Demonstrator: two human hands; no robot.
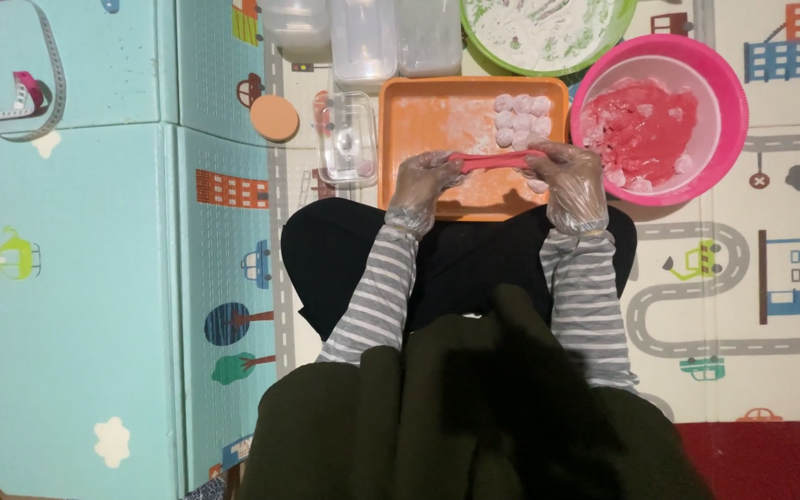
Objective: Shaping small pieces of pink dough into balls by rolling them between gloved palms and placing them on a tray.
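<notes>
My left hand (pixel 421 181) and my right hand (pixel 568 178), both in clear plastic gloves, stretch a pink strip of dough (pixel 497 161) between them. They hover over the near edge of an orange tray (pixel 432 116). Several small floured pink dough balls (pixel 520 118) sit in rows at the tray's far right. A pink bowl (pixel 733 102) to the right holds a lump of pink dough (pixel 641 125) and white flour.
A green bowl (pixel 624 28) dusted with flour stands behind the tray. Clear plastic containers (pixel 363 42) line the back, and a small clear box (pixel 347 139) lies left of the tray. An orange round lid (pixel 274 118) and a measuring tape (pixel 11 88) rest on the play mat.
</notes>
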